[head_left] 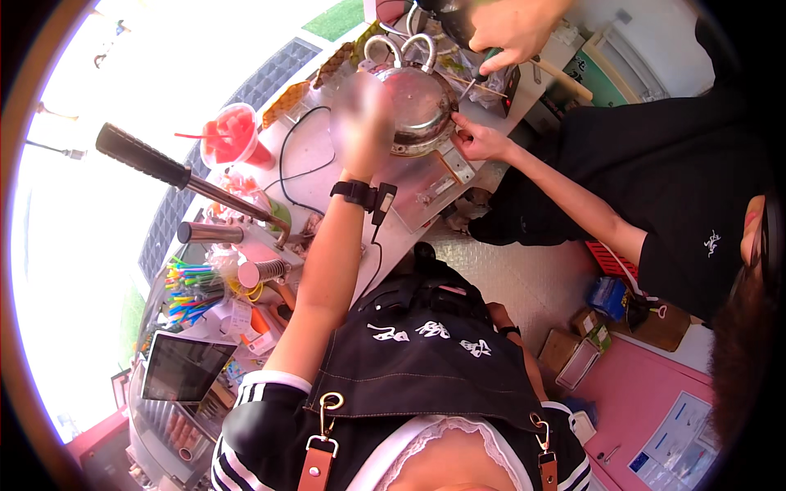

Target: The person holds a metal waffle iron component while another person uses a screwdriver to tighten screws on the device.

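Note:
My left arm reaches across the table to a round, shiny metal housing [419, 102] with curved metal tubes [401, 47] at its far side. My left hand [364, 123] is at the housing's left edge; its fingers are smeared, so their grip does not show. A black band and a small black device with a cable are on that wrist. My right hand [496, 314] hangs low beside my apron, mostly hidden. Across from me, a co-worker's hand holds a screwdriver [488, 62] at the housing's right rim, while their other hand [479, 137] touches that rim lower down.
Left of the housing stands a plastic cup of red fruit pieces [229, 139]. Nearer are a long-handled lever press [143, 155], colourful straws [192, 286] and a dark screen [184, 367]. A black cable [282, 155] curls over the table. The co-worker stands close on the right.

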A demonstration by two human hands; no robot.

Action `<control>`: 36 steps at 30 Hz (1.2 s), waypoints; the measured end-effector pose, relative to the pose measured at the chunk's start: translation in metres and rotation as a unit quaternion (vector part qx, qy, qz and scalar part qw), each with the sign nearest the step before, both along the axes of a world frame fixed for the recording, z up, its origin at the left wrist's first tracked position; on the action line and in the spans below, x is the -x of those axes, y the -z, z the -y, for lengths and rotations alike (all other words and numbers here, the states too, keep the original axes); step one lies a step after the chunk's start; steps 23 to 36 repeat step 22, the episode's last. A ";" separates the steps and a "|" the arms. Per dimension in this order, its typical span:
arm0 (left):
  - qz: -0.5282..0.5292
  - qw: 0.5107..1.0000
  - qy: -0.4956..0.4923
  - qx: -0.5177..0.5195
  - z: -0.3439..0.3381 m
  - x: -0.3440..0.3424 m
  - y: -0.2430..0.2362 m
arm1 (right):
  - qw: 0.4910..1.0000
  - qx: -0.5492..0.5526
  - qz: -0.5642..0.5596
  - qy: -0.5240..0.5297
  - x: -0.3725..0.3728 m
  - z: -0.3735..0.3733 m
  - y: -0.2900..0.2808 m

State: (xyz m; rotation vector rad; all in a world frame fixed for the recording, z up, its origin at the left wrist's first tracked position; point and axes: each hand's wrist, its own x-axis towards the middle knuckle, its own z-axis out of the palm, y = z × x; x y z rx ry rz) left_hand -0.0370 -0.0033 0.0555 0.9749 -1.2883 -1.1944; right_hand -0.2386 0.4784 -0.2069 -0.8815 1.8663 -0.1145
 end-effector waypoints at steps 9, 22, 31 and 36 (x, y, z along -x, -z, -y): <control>-0.059 0.995 0.001 -0.082 -0.003 0.003 -0.007 | 0.998 0.058 0.004 0.039 -0.001 -0.008 0.014; -0.109 0.971 -0.003 -0.214 -0.006 -0.005 -0.011 | 0.998 0.005 -0.037 -0.055 0.004 -0.007 0.018; -0.109 0.971 -0.003 -0.214 -0.006 -0.005 -0.011 | 0.998 0.005 -0.037 -0.055 0.004 -0.007 0.018; -0.109 0.971 -0.003 -0.214 -0.006 -0.005 -0.011 | 0.998 0.005 -0.037 -0.055 0.004 -0.007 0.018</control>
